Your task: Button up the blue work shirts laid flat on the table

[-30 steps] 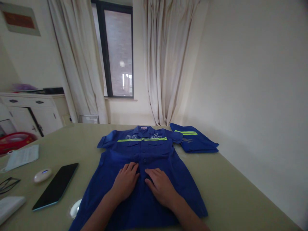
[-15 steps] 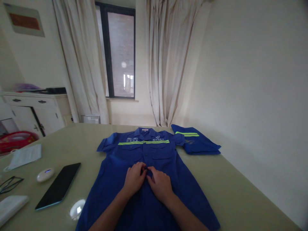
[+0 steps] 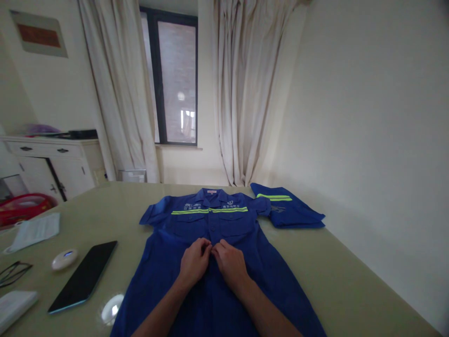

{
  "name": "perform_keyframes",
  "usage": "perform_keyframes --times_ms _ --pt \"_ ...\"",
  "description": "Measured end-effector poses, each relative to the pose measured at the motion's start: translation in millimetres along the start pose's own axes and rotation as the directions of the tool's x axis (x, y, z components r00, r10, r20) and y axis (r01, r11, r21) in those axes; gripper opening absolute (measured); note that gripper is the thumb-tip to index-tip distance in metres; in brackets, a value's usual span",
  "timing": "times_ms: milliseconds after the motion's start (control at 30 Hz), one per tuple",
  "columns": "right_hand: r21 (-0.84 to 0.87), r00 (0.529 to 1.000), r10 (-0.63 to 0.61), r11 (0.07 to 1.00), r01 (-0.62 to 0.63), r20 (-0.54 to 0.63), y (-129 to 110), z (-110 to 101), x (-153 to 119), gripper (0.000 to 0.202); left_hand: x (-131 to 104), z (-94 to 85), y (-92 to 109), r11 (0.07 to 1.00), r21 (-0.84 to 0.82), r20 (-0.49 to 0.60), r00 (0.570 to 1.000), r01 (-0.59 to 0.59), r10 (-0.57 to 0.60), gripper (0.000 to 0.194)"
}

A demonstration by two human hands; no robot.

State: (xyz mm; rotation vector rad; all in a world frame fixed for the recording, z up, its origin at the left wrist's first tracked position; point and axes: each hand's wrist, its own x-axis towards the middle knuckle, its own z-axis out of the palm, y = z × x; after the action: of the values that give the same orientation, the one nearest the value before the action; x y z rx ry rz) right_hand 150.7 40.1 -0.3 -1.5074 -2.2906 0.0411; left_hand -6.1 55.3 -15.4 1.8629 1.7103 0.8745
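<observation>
A blue short-sleeved work shirt point(image 3: 164, 262) lies front side up on the table, collar at the far end, with a yellow-green reflective stripe across the chest. Over its middle front, my left hand point(image 3: 196, 257) pinches the button placket with curled fingers. My right hand point(image 3: 229, 262) grips the placket from the other side, its thumb and fingertips almost meeting those of the left. Whatever button lies between the fingertips is hidden. Beyond the shirt's right sleeve rests a folded blue garment point(image 3: 298, 213) with a similar stripe.
On the left of the table point(image 3: 351, 290) are a black tablet point(image 3: 84, 276), a white oval case point(image 3: 64, 259), glasses point(image 3: 14, 274), a face mask point(image 3: 37, 230) and a white box point(image 3: 16, 306). A wall borders the right side; curtains point(image 3: 242, 93) hang behind.
Both hands stay at the placket. The right hand's fingers have drawn in closer to the left's, pinching the fabric more tightly. The view has shifted slightly.
</observation>
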Motion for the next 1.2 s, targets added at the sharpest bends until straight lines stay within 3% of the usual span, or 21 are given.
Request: perform_keyframes --times_ms 100,233,500,667,833,1000,1200 --pt "0.095 0.994 0.111 0.990 -0.109 -0.017 6 -3 2 0.031 0 1.0 -1 0.971 -0.235 -0.031 0.999 -0.049 0.043 0.024" --pt "0.105 0.997 0.038 0.994 -0.032 -0.061 8 -3 1 0.032 2 -1.6 0 0.910 -0.404 -0.030 0.995 -0.095 0.091 0.032" --pt "0.092 0.992 -0.080 0.992 0.090 -0.101 7 1 -1 0.025 0 0.0 -2 0.938 -0.338 -0.123 0.992 -0.075 0.035 0.035" --pt "0.185 0.991 -0.087 0.977 0.105 -0.104 6 -3 -3 0.017 -4 -3.1 1 0.961 -0.263 -0.072 0.995 -0.085 0.069 0.029" --pt "0.327 0.992 -0.046 0.942 0.081 -0.115 7 -3 -3 0.010 -8 -6.0 7 0.965 -0.251 -0.067 0.996 -0.079 0.064 0.028" --pt "0.356 0.994 0.010 0.934 0.031 -0.113 7 -2 -1 0.010 -11 -6.2 11 0.972 -0.218 -0.071 0.994 -0.092 0.078 0.027" --pt "0.381 0.995 0.057 0.924 -0.021 -0.085 7 -4 0 0.013 -14 -5.3 11 0.964 -0.163 -0.151 0.971 -0.210 0.186 0.025"
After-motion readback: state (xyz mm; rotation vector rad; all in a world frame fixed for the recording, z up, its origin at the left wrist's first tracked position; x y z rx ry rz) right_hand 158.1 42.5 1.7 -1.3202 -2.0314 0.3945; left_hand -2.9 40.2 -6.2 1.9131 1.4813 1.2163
